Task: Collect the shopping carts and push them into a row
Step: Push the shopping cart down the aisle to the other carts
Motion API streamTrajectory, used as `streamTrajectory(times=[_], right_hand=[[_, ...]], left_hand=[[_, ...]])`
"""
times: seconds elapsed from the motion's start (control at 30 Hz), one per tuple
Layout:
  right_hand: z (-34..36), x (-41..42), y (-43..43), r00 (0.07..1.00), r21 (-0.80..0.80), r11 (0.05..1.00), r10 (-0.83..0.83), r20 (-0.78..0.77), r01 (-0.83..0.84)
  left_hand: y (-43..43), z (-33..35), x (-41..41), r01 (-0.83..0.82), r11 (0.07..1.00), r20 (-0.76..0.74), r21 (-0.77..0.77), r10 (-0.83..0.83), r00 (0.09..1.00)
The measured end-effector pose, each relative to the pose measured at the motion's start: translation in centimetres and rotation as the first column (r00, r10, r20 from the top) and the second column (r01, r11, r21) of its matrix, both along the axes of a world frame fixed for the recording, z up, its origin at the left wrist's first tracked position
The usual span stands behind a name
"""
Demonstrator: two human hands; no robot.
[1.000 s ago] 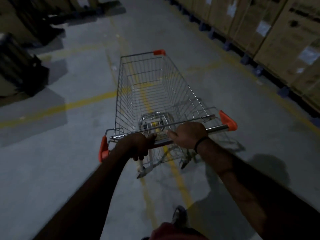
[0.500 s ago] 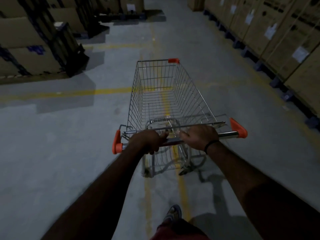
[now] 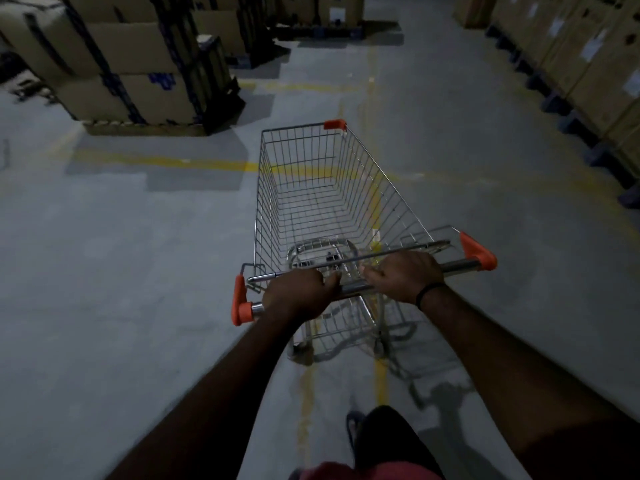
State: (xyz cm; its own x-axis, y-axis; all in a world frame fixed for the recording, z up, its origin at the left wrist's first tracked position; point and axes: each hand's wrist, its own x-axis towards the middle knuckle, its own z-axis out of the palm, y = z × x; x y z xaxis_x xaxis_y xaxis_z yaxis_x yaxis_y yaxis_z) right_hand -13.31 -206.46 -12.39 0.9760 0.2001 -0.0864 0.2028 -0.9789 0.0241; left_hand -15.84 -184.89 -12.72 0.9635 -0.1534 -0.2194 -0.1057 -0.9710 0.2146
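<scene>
Both my hands are on the cart's handle (image 3: 351, 289). My left hand (image 3: 294, 296) is curled round the bar near its left orange cap (image 3: 239, 306), and my right hand (image 3: 403, 276) is curled round it right of the middle, with a dark band (image 3: 429, 293) on that wrist. A short stretch of bare bar shows between my thumbs. The cart (image 3: 329, 216) stands straight ahead of me on the floor (image 3: 121, 271), its wire basket carrying nothing and its far end pointing up the aisle.

The floor is grey concrete, dull and patchy in low light. A worn yellow line (image 3: 381, 379) runs under the cart along the aisle, and another (image 3: 166, 162) crosses it from the left, passing beneath the basket (both are faded and broken in places). Shadows of the cart and my arms fall on the concrete to the right.

To the left, well apart from the cart, brown boxes (image 3: 114, 64) are stacked on a low base. More boxes (image 3: 588, 46) line the right wall on dark blue feet (image 3: 554, 102). Further stacks close the far end of the aisle. My shoe (image 3: 353, 424) shows below the handle, on the concrete.
</scene>
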Motion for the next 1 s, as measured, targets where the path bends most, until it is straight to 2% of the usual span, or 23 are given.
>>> streamTrajectory(times=[0.3,0.43,0.53,0.77,1.0], right_hand=[[0.5,4.0,0.5,0.982,0.019,0.982,0.187,0.005,-0.187],[0.7,5.5,0.9,0.965,0.126,0.957,0.263,0.010,-0.262],[0.8,6.5,1.6,0.941,0.143,0.931,0.340,0.003,-0.337],[0.9,8.8,4.7,0.867,0.133,0.863,0.497,-0.046,-0.488],[1.0,9.7,9.3,0.779,0.144,0.777,0.625,-0.055,-0.613]], left_hand=[[-0.6,-0.1,-0.2,-0.259,0.966,0.013,-0.029,0.259,0.966],[-0.8,0.3,-0.4,-0.338,0.941,-0.029,-0.010,0.337,0.941],[-0.9,0.4,-1.0,-0.413,0.911,-0.019,-0.006,0.412,0.911],[-0.3,0.8,-2.3,-0.584,0.812,-0.032,0.005,0.584,0.811],[1.4,0.6,-4.1,-0.762,0.643,0.066,-0.076,0.766,0.640]])
